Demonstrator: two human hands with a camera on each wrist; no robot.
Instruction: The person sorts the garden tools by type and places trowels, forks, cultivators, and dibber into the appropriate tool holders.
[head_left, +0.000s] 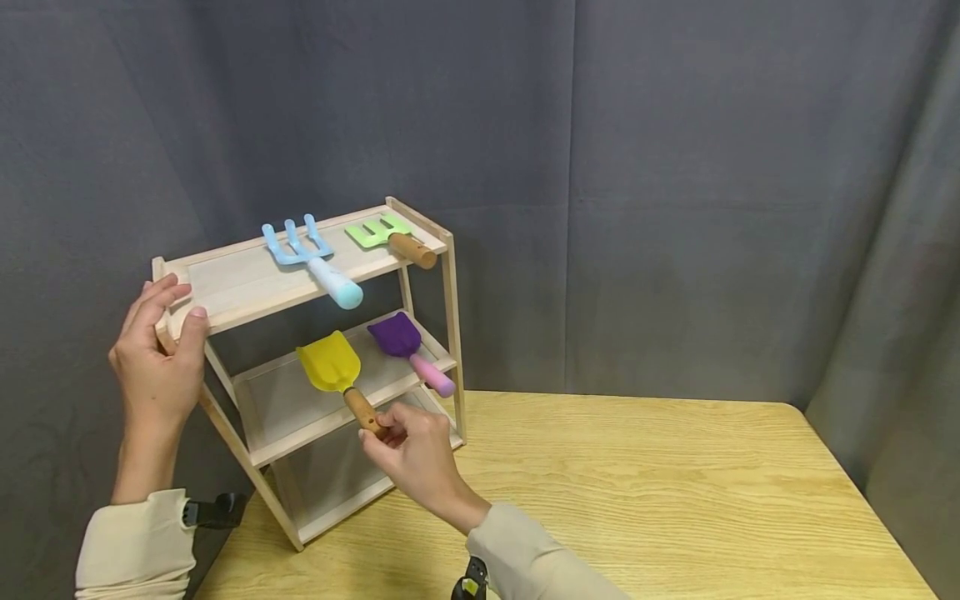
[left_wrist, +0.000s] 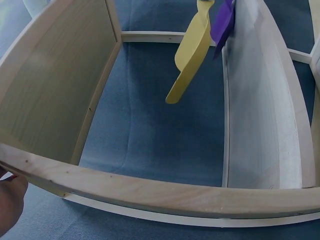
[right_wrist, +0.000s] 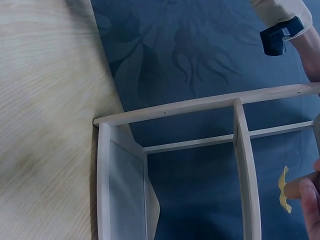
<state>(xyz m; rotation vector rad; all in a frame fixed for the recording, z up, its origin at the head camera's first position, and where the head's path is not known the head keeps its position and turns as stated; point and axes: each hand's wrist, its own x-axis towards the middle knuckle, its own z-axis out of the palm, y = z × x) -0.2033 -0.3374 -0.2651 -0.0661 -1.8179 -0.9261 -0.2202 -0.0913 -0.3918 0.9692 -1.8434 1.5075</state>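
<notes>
My right hand pinches the wooden handle of a yellow toy shovel, whose scoop points up and left over the middle shelf. In the left wrist view the shovel hangs above that shelf board. My left hand holds the left end of the top of a small wooden rack, thumb on the front edge and fingers over the side. A purple shovel with a pink handle lies on the middle shelf, right of the yellow one. On top rest a blue fork and a green fork, handles jutting past the front edge.
The three-tier rack stands at the left of a wood-grain table. Its bottom shelf sits low, close to the tabletop. Behind hangs a grey curtain, which continues down the right side.
</notes>
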